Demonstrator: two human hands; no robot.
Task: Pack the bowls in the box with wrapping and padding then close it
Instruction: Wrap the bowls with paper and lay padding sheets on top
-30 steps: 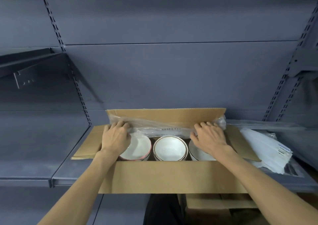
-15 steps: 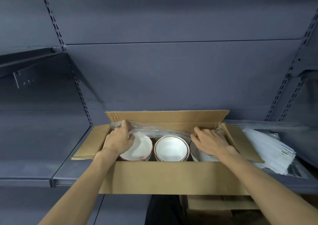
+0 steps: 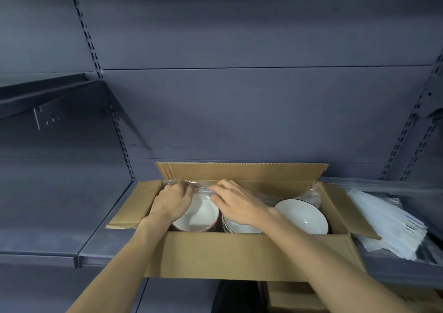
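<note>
- My left hand: fingers curled over the clear plastic wrap at the far left corner inside the box, gripping its edge; the knuckles face up.
- My right hand: fingers stretched forward and nearly straight, tips laid on the same wrap just right of my left hand; whether they pinch the film or only press it, I cannot tell. The palm covers most of the middle bowl.
- Clear plastic wrap: a crumpled strip along the inside of the far wall, running from the left corner toward the right corner, where more of it bunches behind the right bowl.
- Left bowl: white with a pinkish rim, in the left end of the box, partly under my left hand.
- Middle bowl: white, dark rim lines, seemingly a stack, mostly hidden by my right hand.
- Right bowl: white with a dark rim, in the right end of the box, uncovered.
- Cardboard box: open, sitting on the grey shelf; far flap upright, side flaps spread out left and right, near flap hanging down over the shelf edge.
- Stack of white sheets: on the shelf just right of the box, touching the right flap.
- Grey back panel: behind the box, with slotted uprights at both sides.
</note>
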